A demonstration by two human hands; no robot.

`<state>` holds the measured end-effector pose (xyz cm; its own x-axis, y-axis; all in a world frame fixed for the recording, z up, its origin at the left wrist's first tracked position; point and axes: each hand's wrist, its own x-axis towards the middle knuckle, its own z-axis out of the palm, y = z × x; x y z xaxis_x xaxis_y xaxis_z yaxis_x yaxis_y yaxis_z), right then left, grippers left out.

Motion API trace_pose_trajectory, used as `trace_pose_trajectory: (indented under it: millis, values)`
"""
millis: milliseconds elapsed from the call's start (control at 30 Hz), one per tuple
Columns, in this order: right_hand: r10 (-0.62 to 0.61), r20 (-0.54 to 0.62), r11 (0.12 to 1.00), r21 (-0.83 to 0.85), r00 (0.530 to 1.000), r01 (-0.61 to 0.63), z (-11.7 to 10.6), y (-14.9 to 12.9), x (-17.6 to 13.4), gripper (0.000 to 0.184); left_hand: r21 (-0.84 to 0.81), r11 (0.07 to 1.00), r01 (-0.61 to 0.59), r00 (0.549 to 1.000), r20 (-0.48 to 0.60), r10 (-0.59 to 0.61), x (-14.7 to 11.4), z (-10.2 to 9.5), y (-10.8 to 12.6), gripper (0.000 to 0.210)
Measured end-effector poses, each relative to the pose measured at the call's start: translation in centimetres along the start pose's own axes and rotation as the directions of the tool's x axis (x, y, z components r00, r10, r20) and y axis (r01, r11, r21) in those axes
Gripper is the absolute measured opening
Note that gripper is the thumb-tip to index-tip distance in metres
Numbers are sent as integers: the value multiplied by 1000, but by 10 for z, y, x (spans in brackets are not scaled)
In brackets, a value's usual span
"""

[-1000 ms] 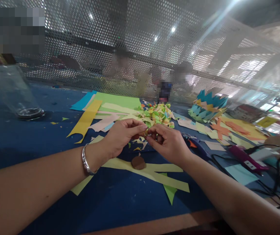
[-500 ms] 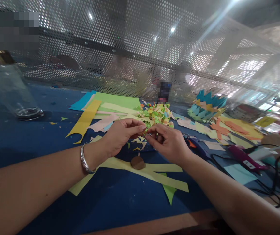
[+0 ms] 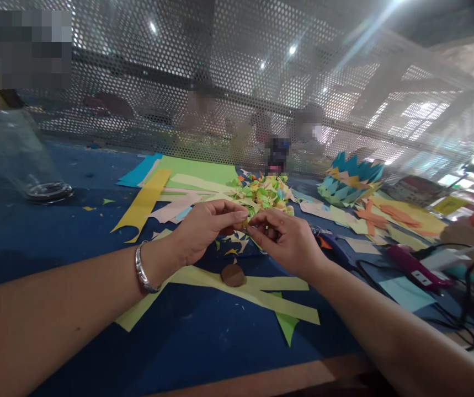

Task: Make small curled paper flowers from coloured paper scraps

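My left hand (image 3: 217, 227) and my right hand (image 3: 281, 237) meet fingertip to fingertip above the blue table (image 3: 203, 342). Between their pinched fingers is a small yellow paper piece (image 3: 245, 223), mostly hidden. Just behind them lies a heap of small folded paper pieces (image 3: 264, 193) in green, yellow and other colours. Nearer me, a brown round disc (image 3: 233, 275) rests on pale yellow paper strips (image 3: 282, 304). A green paper scrap (image 3: 287, 322) lies beside the strips.
Coloured sheets (image 3: 199, 168) and a yellow strip (image 3: 145, 201) lie at left. A glass jug (image 3: 17, 154) stands far left. At right are a folded-paper piece (image 3: 350, 179), a purple power strip (image 3: 419, 267) with cables, and another person's hand (image 3: 468, 237). Perforated metal mesh (image 3: 137, 71) stands behind.
My two hands stay almost in place, with slightly more of the yellow paper showing between the fingertips. At the right edge, the other person's hand and orange paper have shifted.
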<state>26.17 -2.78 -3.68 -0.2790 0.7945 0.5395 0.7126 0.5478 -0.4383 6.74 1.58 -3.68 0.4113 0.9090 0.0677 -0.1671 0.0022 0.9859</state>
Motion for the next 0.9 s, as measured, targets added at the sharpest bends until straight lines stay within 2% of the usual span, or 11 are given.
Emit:
trace_pose_trajectory:
  millis: [400, 533, 900]
  values:
    - [-4, 16, 999, -40, 1000, 4, 0, 0, 0, 15, 0, 1000, 7, 999, 48, -7, -2, 0, 2, 26]
    - [-3, 19, 1000, -30, 1000, 4, 0, -1, 0, 14, 39, 999, -37, 996, 80, 34, -3, 0, 2, 29]
    - [1, 21, 1000, -31, 1000, 0, -1, -1, 1, 14, 64, 991, -115, 991, 83, 110, -2, 0, -1, 29]
